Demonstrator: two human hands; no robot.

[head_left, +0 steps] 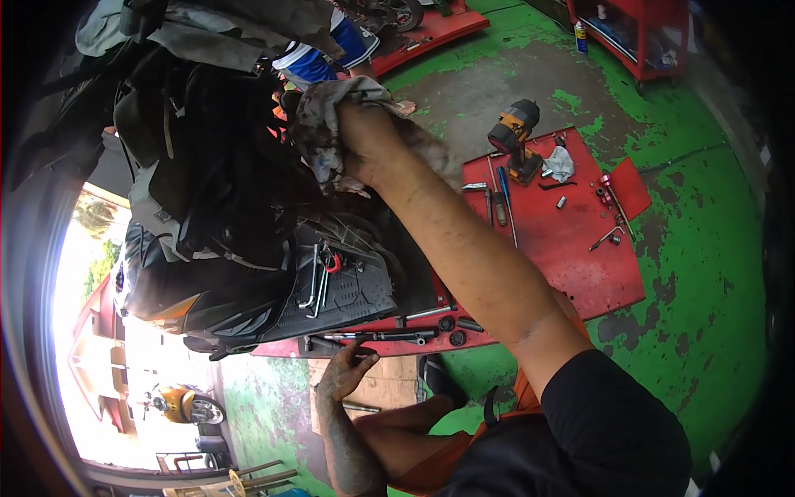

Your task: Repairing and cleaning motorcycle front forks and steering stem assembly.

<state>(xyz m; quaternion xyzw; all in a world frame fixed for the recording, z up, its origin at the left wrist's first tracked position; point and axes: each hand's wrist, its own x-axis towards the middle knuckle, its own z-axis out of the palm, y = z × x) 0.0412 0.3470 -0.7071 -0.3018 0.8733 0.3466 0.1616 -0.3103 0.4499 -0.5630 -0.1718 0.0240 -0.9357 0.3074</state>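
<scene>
Grey, smudged cloth fills the right hand [367, 139] of a mechanic leaning across a scooter [248, 286] in a green-floored workshop. The rag [321, 116] is gripped in a bunch against the scooter's dark upper parts, at the far left of the reach; the bunching probably pads the palm and keeps grime off the fingers. What lies beneath it is hidden from view.

The left hand [348, 374] hangs low and near, empty, its fingers loosely curled, beside a black rod [393, 335] at the edge of the red lift [571, 277]. Whether a fingertip touches the rod, I cannot tell.

Silver wrenches [314, 277] lie on the scooter's footboard [360, 290], a flat spot that seems to serve as a handy shelf. To the right, a power driver [513, 128] stands upright on its base, handle up, presumably for a quick grab. Screwdrivers [500, 207] lie side by side just left of it, while a crumpled white cloth [560, 164] rests on its right. Farther off, someone in blue shorts [315, 65] is partly hidden.
</scene>
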